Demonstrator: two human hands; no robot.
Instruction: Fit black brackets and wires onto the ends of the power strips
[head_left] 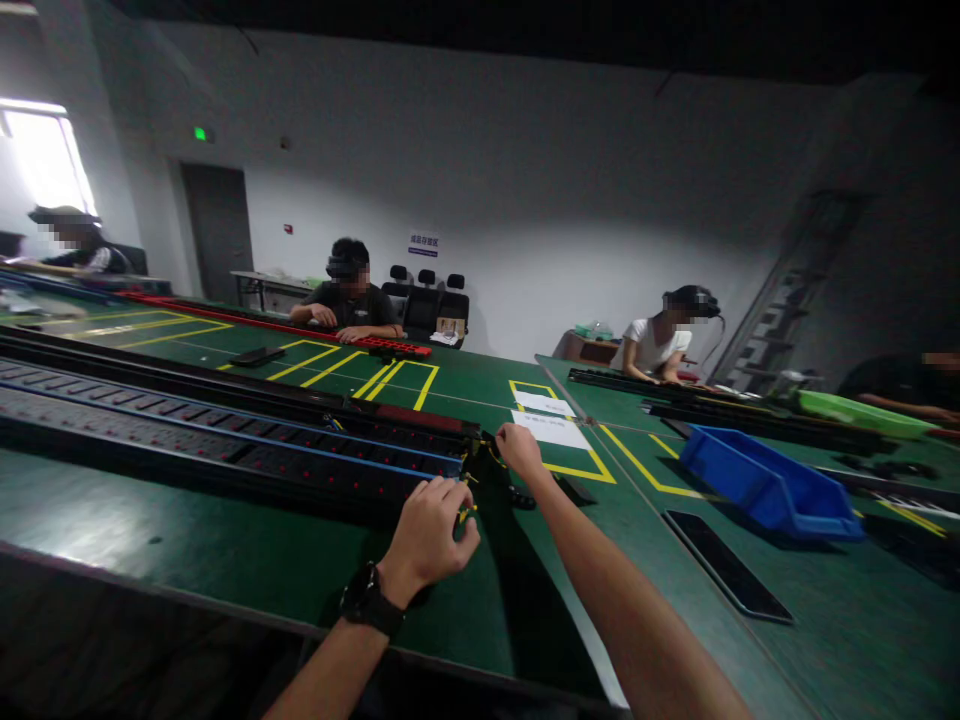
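A long black panel [300, 465] with red dots and blue edge strips lies across the green table, its right end in front of me. Thin wires [469, 478] come out of that end. My left hand [431, 528], with a dark watch on the wrist, curls its fingers by the panel's near corner. Yellow bits show between thumb and fingers, but the grip itself is hidden. Beyond it, my right hand [519, 450] is closed in a pinch at a dark wire [491, 447] by the far corner; what exactly sits between the fingertips is too small to see.
A blue bin [765, 485] and a dark phone [727, 565] lie on the green table [570, 560] to the right. Printed paper sheets [551, 430] lie beyond my right hand. A green tray [862, 412] stands farther right. Several people work around the tables.
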